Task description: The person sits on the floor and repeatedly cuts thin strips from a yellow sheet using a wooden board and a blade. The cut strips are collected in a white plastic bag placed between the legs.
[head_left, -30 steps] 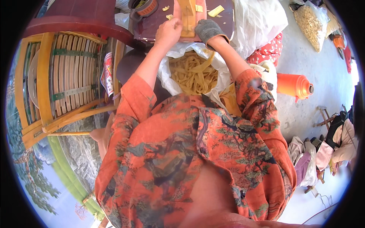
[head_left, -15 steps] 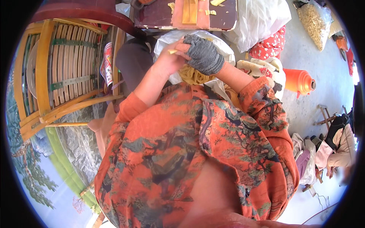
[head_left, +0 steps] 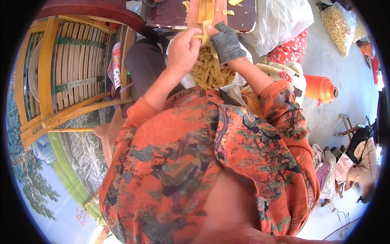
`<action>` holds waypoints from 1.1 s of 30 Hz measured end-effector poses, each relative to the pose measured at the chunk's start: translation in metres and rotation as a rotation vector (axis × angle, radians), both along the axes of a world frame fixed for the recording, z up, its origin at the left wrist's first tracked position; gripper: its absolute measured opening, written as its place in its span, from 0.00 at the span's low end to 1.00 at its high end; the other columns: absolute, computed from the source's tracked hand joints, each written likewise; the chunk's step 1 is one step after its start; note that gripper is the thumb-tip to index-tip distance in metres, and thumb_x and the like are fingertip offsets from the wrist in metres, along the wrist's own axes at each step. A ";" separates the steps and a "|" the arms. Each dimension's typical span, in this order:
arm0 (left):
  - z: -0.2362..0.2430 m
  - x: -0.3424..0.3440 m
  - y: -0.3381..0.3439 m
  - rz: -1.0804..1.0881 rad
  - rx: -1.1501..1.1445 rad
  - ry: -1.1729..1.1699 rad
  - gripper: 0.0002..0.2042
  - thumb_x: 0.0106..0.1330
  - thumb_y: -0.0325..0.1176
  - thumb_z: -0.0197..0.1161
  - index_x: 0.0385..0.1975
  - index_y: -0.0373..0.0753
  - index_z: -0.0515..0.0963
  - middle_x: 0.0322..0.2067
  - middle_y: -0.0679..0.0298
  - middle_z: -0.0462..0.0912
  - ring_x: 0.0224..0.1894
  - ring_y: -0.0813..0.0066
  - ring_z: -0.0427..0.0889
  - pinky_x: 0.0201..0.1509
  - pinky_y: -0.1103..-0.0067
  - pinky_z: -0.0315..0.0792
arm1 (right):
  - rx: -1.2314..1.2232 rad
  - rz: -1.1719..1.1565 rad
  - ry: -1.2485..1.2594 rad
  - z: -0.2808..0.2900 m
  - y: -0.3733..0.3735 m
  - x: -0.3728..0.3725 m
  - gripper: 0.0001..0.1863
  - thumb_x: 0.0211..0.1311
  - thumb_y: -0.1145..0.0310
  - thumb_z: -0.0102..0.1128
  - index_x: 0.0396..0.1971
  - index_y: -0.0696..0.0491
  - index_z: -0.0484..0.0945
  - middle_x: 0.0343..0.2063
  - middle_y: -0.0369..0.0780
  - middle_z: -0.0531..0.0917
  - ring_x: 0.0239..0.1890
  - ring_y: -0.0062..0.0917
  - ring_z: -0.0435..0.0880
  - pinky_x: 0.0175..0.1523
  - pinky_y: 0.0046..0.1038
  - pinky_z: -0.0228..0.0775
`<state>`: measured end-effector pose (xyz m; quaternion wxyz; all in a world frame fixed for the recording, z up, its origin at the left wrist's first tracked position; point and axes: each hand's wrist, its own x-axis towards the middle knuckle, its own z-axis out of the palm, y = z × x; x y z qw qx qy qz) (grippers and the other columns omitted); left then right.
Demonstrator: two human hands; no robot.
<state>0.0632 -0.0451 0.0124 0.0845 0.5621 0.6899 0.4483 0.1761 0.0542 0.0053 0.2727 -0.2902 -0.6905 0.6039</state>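
Note:
My left hand and my right hand, in a grey fingerless glove, both grip a pale yellow flat strip over a white sack full of tangled similar strips. Just beyond my fingers, a wooden piece lies on a pink board on a maroon tabletop, with yellow scraps around it.
A slatted wooden chair stands left beside a maroon rail. Right are a white plastic bag, red patterned cloth, an orange flask, a bag of pale chips and piled clothes.
My hands were at the wooden piece, came back together over the sack, and are now slightly apart and a little farther forward, with the yellow strip between them.

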 end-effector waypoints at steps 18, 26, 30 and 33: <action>0.015 -0.007 0.006 -0.294 -0.066 -1.223 0.08 0.68 0.28 0.41 0.39 0.34 0.68 0.39 0.66 0.74 0.39 0.78 0.73 0.48 0.79 0.65 | 0.382 0.134 -0.039 0.023 0.013 0.012 0.16 0.57 0.58 0.58 0.34 0.56 0.80 0.18 0.39 0.75 0.22 0.25 0.74 0.30 0.24 0.66; 0.000 -0.014 0.007 -0.130 0.015 -0.759 0.10 0.67 0.30 0.52 0.43 0.32 0.71 0.31 0.66 0.77 0.33 0.82 0.76 0.39 0.84 0.71 | -0.155 0.285 -0.063 0.024 0.015 0.009 0.19 0.57 0.53 0.56 0.31 0.56 0.78 0.16 0.35 0.76 0.20 0.16 0.72 0.26 0.19 0.65; 0.012 0.002 0.009 -0.141 0.129 -0.722 0.07 0.65 0.26 0.54 0.39 0.31 0.74 0.29 0.65 0.78 0.30 0.81 0.77 0.37 0.86 0.71 | -0.311 0.168 0.030 0.022 0.016 0.007 0.17 0.57 0.56 0.58 0.33 0.56 0.75 0.17 0.35 0.77 0.16 0.14 0.69 0.21 0.17 0.61; 0.006 -0.008 0.014 -0.091 0.086 -0.704 0.06 0.63 0.24 0.55 0.37 0.31 0.75 0.28 0.66 0.79 0.28 0.82 0.76 0.35 0.87 0.71 | -0.470 0.174 0.023 0.022 0.020 0.008 0.14 0.57 0.58 0.59 0.31 0.54 0.74 0.15 0.32 0.73 0.14 0.13 0.65 0.19 0.16 0.56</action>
